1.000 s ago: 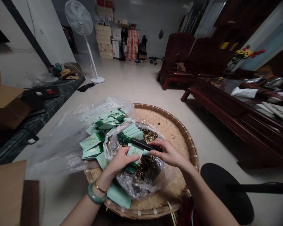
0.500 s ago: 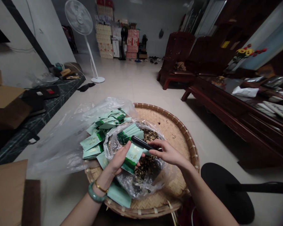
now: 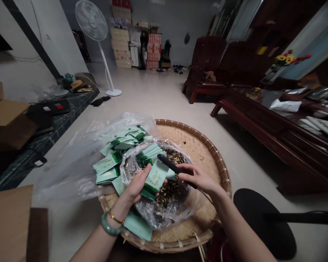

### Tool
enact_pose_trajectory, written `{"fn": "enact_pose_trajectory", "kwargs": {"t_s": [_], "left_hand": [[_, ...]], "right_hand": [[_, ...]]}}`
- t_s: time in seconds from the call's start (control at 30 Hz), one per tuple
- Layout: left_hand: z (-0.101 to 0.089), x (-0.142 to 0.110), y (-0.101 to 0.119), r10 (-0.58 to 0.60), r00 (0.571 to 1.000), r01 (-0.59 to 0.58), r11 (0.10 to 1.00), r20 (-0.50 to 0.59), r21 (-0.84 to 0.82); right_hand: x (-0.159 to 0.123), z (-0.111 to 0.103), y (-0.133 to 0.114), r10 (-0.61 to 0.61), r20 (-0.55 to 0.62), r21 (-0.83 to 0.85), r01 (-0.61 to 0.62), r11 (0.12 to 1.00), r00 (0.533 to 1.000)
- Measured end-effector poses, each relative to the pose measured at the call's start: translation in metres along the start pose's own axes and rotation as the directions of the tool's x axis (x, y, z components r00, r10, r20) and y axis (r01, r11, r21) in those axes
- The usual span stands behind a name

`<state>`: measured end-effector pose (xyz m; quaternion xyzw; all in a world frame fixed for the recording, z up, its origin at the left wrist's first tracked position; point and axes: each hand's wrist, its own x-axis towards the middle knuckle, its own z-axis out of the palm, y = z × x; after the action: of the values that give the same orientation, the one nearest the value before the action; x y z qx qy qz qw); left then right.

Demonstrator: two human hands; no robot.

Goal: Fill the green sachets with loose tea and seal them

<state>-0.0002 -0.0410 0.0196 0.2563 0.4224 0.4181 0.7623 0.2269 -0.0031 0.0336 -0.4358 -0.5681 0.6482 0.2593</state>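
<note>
My left hand is closed on a pale green packet with gold print and a dark green band, held tilted over a clear plastic bag. In my right hand is a slim black-handled tool; its upper end lies across the packet's top edge. A thin grey piece shows past its lower end, partly hidden by my wrist. Dark and yellowish dried bits fill the bag, with a fanned stack of green packets on them. More packets are heaped at the left.
A round woven bamboo tray holds the bag and packets. Loose clear plastic spreads left of it. Cardboard boxes stand at left, a black round stand base at right. A dark wooden table and a white fan are farther off.
My right hand has shifted slightly right with the black-handled tool, whose lower end now shows below the fingers. The packet in my left hand has tilted and moved a little up.
</note>
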Motion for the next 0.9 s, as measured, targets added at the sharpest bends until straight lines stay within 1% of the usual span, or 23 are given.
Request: {"fn": "enact_pose_trajectory", "kwargs": {"t_s": [0.03,0.1,0.17,0.2,0.23,0.27,0.33,0.4,0.43,0.47,0.53,0.57,0.63,0.67,0.7,0.73,0.77,0.83,0.9], "left_hand": [[0.000,0.001,-0.001,-0.002,1.000,0.002,1.000,-0.010,0.006],[0.000,0.002,-0.004,-0.003,1.000,0.004,1.000,-0.030,0.018],[0.000,0.003,-0.005,0.003,0.999,-0.002,1.000,-0.039,0.030],[0.000,0.003,-0.005,0.008,0.999,-0.006,0.999,-0.041,0.037],[0.000,0.003,-0.005,0.014,0.999,-0.012,0.999,-0.040,0.042],[0.000,0.003,-0.005,0.018,0.999,-0.017,0.999,-0.037,0.045],[-0.001,0.002,-0.003,0.027,0.999,-0.025,0.999,-0.030,0.047],[-0.001,0.001,-0.003,0.034,0.999,-0.033,0.999,-0.018,0.041],[-0.002,0.001,-0.003,0.039,0.999,-0.039,0.999,-0.009,0.035],[-0.003,0.001,-0.002,0.045,0.999,-0.045,0.999,-0.002,0.029],[-0.004,0.000,-0.002,0.058,0.998,-0.058,0.998,0.001,0.018],[-0.004,0.000,-0.002,0.067,0.998,-0.067,0.998,-0.006,0.015],[-0.005,0.001,-0.003,0.083,0.996,-0.083,0.996,-0.030,0.009],[-0.004,0.001,-0.003,0.093,0.995,-0.092,0.996,-0.041,0.008],[-0.004,0.002,-0.004,0.108,0.993,-0.108,0.994,-0.054,0.009],[-0.003,0.003,-0.005,0.131,0.989,-0.130,0.991,-0.067,0.018],[-0.003,0.003,-0.007,0.163,0.983,-0.160,0.986,-0.081,0.036],[0.000,0.004,-0.010,0.240,0.966,-0.231,0.968,-0.099,0.099],[0.002,0.005,-0.013,0.305,0.948,-0.285,0.940,-0.088,0.188]], "right_hand": [[-0.001,0.003,0.000,-0.019,-0.038,-0.071,0.016,0.997,0.999],[-0.001,0.008,-0.001,-0.108,-0.092,-0.222,0.086,0.971,0.990],[-0.001,0.012,-0.003,-0.210,-0.111,-0.338,0.161,0.927,0.971],[-0.001,0.013,-0.004,-0.236,-0.116,-0.363,0.180,0.914,0.965],[-0.002,0.014,-0.005,-0.232,-0.117,-0.360,0.177,0.916,0.966],[-0.002,0.013,-0.006,-0.200,-0.111,-0.329,0.154,0.932,0.973],[-0.003,0.010,-0.006,-0.102,-0.082,-0.217,0.082,0.973,0.991],[-0.004,0.003,-0.001,-0.041,-0.071,-0.142,0.030,0.989,0.997],[-0.003,-0.001,0.004,-0.036,-0.098,-0.147,0.021,0.989,0.995],[-0.003,-0.004,0.011,-0.050,-0.150,-0.186,0.021,0.982,0.987],[-0.001,-0.011,0.027,-0.128,-0.283,-0.350,0.022,0.936,0.951],[0.000,-0.013,0.036,-0.197,-0.337,-0.455,0.024,0.890,0.921],[0.001,-0.014,0.051,-0.323,-0.366,-0.633,0.021,0.774,0.872],[0.001,-0.013,0.056,-0.369,-0.366,-0.690,0.016,0.724,0.854],[0.000,-0.011,0.058,-0.401,-0.362,-0.725,0.016,0.688,0.841],[-0.001,-0.007,0.057,-0.427,-0.363,-0.740,0.023,0.673,0.829],[-0.001,-0.002,0.053,-0.444,-0.366,-0.734,0.040,0.678,0.818],[0.000,0.011,0.038,-0.458,-0.373,-0.669,0.108,0.735,0.807],[0.003,0.026,0.022,-0.419,-0.357,-0.538,0.182,0.823,0.835]]}}
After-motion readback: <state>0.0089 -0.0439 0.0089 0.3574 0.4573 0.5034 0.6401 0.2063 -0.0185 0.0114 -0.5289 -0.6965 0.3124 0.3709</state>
